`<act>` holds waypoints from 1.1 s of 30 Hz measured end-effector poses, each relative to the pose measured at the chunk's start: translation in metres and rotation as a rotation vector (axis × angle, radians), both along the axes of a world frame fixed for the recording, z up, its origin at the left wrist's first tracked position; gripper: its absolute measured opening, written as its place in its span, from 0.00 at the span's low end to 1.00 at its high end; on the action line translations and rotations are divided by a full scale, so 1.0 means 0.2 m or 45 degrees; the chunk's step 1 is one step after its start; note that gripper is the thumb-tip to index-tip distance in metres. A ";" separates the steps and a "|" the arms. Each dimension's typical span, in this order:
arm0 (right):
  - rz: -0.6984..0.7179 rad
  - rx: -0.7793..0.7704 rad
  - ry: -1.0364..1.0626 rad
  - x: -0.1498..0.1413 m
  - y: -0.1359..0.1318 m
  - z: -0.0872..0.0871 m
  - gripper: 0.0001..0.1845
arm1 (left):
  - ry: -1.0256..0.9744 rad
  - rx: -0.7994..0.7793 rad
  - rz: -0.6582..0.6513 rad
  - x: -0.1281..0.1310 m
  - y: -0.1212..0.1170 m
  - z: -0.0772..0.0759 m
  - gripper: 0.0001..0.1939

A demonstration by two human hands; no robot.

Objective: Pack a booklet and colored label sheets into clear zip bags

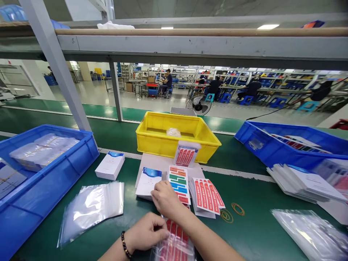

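Note:
My left hand point(148, 232), with a dark bead bracelet at the wrist, pinches the edge of a clear plastic bag point(174, 250) that has red label sheets showing inside. Further forward, my right hand point(165, 197) has its fingers curled down at the right edge of a stack of white booklets point(148, 181) with blue tops. What those fingers hold, if anything, is hidden. Just beyond them lies a sheet of multicoloured labels point(178, 183). Fanned red label sheets point(208, 195) rest to the right, and a bagged set point(186, 154) leans on the yellow bin.
A yellow bin point(176, 127) stands ahead, between a blue bin point(89, 145) at left and another blue bin point(285, 145) at right. Empty clear bags point(92, 210) and a booklet stack point(110, 165) lie at left. Rubber bands point(237, 209), booklets point(304, 181) and more bags point(312, 235) lie at right.

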State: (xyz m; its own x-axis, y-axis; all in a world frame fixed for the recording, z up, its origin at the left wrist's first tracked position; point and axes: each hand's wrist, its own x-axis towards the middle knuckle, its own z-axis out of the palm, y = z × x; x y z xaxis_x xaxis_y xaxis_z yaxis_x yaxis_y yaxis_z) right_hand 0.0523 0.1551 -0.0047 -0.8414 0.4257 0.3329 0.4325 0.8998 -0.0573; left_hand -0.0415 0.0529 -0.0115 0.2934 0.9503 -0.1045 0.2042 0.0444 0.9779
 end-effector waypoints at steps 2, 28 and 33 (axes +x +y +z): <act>-0.003 0.034 0.189 0.06 0.00 0.04 0.12 | -0.127 -0.032 0.075 0.00 0.01 -0.01 0.26; -0.173 -0.054 0.637 0.52 0.07 0.03 0.12 | -1.168 -0.627 0.236 0.03 0.00 0.01 0.16; 0.084 0.012 0.659 0.49 -0.09 0.15 0.14 | -1.329 -0.632 0.250 0.05 0.03 0.01 0.20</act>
State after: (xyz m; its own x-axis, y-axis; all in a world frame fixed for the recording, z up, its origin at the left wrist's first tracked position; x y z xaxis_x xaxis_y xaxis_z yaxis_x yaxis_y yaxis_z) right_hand 0.1499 0.1372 0.0262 -0.5905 0.3721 0.7161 0.2919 0.9258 -0.2404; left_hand -0.0311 0.0581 -0.0092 0.3084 0.9116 -0.2718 -0.7400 0.4095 0.5336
